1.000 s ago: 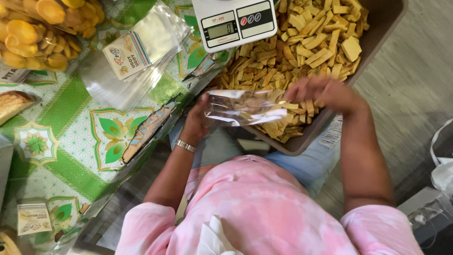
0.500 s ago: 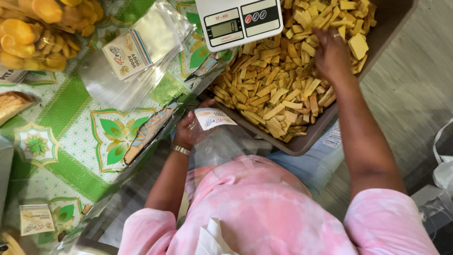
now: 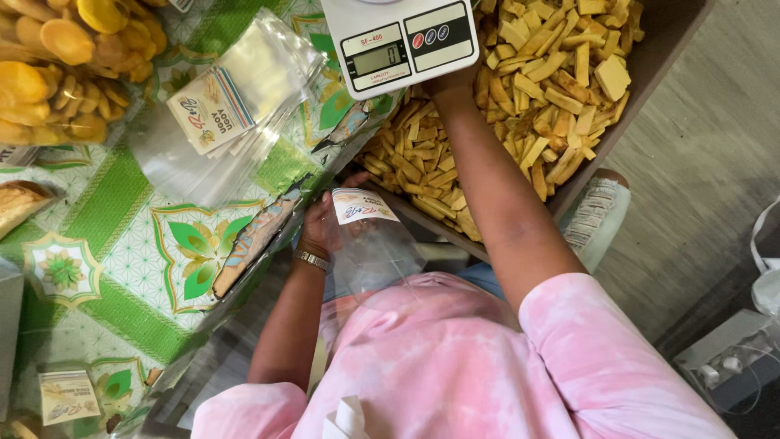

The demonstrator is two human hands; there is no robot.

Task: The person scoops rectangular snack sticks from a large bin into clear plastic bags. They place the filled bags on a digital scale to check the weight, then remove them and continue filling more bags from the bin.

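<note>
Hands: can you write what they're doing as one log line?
left hand: holds clear bag | right hand: hidden behind scale | right arm: over chip tray

Pink tie-dye short-sleeved shirt (image 3: 455, 358); metal wristwatch (image 3: 310, 259) on left wrist; forearms bare.

My left hand (image 3: 321, 232) holds a bag (image 3: 370, 244) near my chest, just before the tray (image 3: 658, 49) of chips (image 3: 536, 106); the scale (image 3: 402, 41) sits over the tray's far edge, and a pile of bags (image 3: 219, 122) lies on the table (image 3: 122, 268) to my left
</note>
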